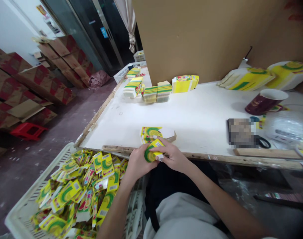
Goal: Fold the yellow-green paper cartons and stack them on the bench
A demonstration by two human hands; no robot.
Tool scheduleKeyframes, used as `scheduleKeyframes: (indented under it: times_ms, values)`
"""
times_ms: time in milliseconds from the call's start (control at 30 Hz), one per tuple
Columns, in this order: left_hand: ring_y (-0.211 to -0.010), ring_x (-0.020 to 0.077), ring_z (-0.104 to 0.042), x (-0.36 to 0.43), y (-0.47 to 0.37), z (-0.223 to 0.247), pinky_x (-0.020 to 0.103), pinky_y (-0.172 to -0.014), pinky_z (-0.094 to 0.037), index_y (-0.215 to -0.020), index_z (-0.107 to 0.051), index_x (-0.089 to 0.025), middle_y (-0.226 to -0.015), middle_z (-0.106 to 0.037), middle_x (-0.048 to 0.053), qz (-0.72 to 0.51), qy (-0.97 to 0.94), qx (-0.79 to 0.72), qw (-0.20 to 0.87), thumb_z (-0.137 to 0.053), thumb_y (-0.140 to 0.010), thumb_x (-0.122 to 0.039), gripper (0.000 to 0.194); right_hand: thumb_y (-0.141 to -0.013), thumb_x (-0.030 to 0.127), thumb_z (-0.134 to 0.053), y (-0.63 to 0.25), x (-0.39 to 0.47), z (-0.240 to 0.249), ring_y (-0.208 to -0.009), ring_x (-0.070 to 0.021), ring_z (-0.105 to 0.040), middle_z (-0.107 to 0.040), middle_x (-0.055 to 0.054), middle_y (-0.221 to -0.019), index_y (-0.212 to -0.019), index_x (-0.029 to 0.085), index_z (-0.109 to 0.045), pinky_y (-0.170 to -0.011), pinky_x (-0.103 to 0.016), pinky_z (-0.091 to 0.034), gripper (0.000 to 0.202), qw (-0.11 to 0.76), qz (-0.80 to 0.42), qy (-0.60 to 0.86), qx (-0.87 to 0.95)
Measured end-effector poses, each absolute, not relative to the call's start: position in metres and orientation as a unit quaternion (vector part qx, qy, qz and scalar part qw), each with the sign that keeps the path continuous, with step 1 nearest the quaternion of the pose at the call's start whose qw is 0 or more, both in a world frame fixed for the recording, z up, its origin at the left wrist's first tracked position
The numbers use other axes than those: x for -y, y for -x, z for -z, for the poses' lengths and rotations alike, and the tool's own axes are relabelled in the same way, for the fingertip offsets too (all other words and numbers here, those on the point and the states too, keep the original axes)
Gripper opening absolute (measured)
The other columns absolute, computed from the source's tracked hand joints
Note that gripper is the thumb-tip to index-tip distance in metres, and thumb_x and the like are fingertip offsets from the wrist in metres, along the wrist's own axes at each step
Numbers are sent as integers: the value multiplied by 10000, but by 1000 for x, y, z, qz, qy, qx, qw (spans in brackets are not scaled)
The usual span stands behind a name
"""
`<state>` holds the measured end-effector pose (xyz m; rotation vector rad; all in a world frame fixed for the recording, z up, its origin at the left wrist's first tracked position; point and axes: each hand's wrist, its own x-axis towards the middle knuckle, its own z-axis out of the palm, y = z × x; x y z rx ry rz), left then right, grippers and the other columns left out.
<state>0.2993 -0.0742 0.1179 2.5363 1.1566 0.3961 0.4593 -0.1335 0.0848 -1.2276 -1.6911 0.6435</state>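
Between my two hands, over the table's front edge, is a small yellow and green cardboard box (153, 151). My left hand (139, 163) is closed around its left side. The fingers of my right hand (173, 156) pinch the other end, where a white flap shows. Just behind, on the white table (201, 116), lies a short stack of similar flat cartons (151, 131). To the left below the table edge, a white plastic crate (19, 212) holds many yellow and green boxes (66, 196).
Bundled flat cartons (163, 91) stand at the table's back, before a large cardboard panel (203, 39). At right are a dark mug (263, 101), a blurred-out item (242, 132), scissor handles (264, 142) and a clear plastic bag (287, 127). Leftward are stacked cartons (39, 83) and a red stool (28, 130).
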Motion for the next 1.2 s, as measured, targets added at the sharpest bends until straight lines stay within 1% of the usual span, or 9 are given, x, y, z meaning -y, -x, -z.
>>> scheduleKeyframes:
  times_ms: [233,400,500,600,667,767,833,1000,1200]
  values:
    - [-792,240,-626,77,-301,-120,314,-671,-459,-963,-529,-191,-861,-655,52,-138,-886,-402,183,-657,-617,-371,410,-809,222,-519,-459,133,-85,-1237,-264,-390,-485,-122,-1262,-1035,241,-652,-964,-417,-371,263,489,-265,496,667]
    - [-748,220,-616,77,-300,-120,293,-639,-437,-944,-519,-186,-829,-646,41,-130,-885,-400,202,-653,-625,-367,390,-806,212,-529,-460,133,-89,-1212,-252,-421,-480,-125,-1260,-993,236,-672,-953,-392,-388,237,475,-260,493,681]
    - [-751,209,-611,76,-300,-119,281,-636,-427,-952,-516,-187,-840,-642,36,-128,-881,-403,214,-655,-622,-361,398,-802,182,-529,-460,134,-90,-1232,-258,-398,-447,-123,-1297,-1035,240,-655,-948,-391,-398,271,451,-252,506,691]
    - [-774,220,-611,75,-299,-119,286,-651,-423,-964,-519,-186,-854,-643,40,-122,-879,-409,214,-664,-609,-363,423,-795,147,-525,-460,135,-89,-1253,-266,-368,-405,-111,-1342,-1095,250,-621,-959,-405,-393,331,430,-243,516,700]
    - [-791,230,-612,75,-299,-119,291,-662,-423,-982,-519,-184,-868,-644,46,-122,-878,-412,212,-670,-600,-364,448,-785,119,-523,-460,135,-89,-1256,-269,-363,-403,-100,-1347,-1108,260,-611,-962,-414,-392,363,424,-237,518,704]
    - [-782,224,-613,75,-299,-120,284,-651,-420,-991,-517,-190,-863,-644,41,-118,-876,-409,226,-662,-609,-369,446,-768,96,-529,-461,134,-88,-1227,-258,-404,-440,-94,-1315,-1065,258,-638,-954,-399,-403,356,436,-242,504,705]
    - [-773,221,-614,76,-299,-120,280,-639,-418,-984,-521,-193,-849,-645,35,-113,-874,-409,235,-658,-614,-377,436,-764,94,-533,-463,134,-88,-1200,-252,-436,-462,-111,-1285,-1029,239,-660,-942,-382,-414,328,442,-244,499,704]
    - [-774,230,-618,77,-302,-120,285,-639,-423,-970,-531,-192,-848,-649,38,-111,-873,-412,237,-665,-601,-393,441,-746,69,-523,-464,135,-90,-1212,-269,-422,-467,-145,-1266,-997,218,-676,-924,-383,-425,330,413,-221,519,715]
    - [-838,258,-620,78,-303,-118,311,-690,-452,-1028,-530,-181,-916,-656,69,-133,-866,-424,229,-664,-582,-373,503,-732,52,-493,-460,137,-95,-1227,-296,-400,-410,-117,-1336,-1113,247,-611,-956,-441,-396,443,389,-200,541,718]
